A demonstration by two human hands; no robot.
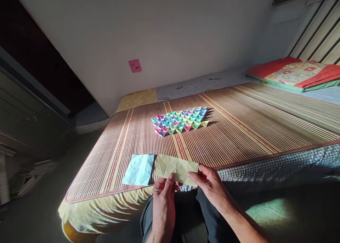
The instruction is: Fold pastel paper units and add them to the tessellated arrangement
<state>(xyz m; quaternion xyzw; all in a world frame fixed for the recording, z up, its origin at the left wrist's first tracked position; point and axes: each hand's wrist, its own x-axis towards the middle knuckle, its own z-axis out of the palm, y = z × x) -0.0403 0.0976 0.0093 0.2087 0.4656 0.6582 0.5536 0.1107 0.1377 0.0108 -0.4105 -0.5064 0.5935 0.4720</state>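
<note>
Pinched in both hands, over near edge of mat [249, 122]: one olive-yellow paper strip [180, 165], oblong, flat, creased into triangles. Gripped by left hand [163, 204] at lower edge, thumb in front; by right hand [212, 188] at right end, thumb likewise. Just left, toward mat's near-left corner: one light blue creased sheet [136, 169]. Farther from near edge: one cluster of multicoloured folded pieces [177, 121], in rows, too small to count surely.

Multicol. folded pcs [180, 121], striped mat [239, 119]

Folded pcs: purple, pink, teal, grn, yel. Mat: tan/dk brn stripes, thin red lines. Held paper [180, 165]: pale yel., creased triangle patt. 2nd sheet [139, 169]: lt blue, similar patt. Bedcloth [191, 87]: blk/wht check. Cushion [292, 74]: red w/ floral panel, grn edge. Wall note [135, 65]: pink, dk writing.
</note>
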